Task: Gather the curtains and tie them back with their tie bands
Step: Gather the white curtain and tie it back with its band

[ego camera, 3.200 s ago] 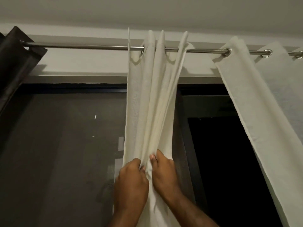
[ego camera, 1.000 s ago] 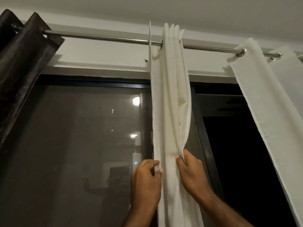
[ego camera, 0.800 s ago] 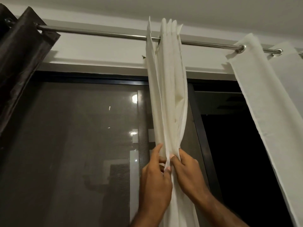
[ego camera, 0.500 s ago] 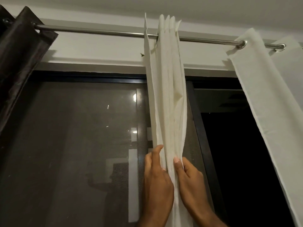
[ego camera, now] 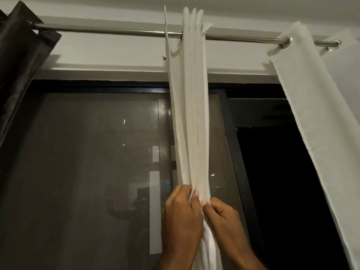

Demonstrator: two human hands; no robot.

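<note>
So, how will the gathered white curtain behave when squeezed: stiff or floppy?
Probably floppy: the white curtain hangs in soft narrow folds from the curtain rod. Likely light: the left hand and right hand bunch it with fingers alone.

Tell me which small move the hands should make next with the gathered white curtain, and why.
Probably close the left hand fully round the folds, freeing the right hand for a tie band. Both hands pinch the white curtain, its pleats stacked tight, and no band is in view.
</note>
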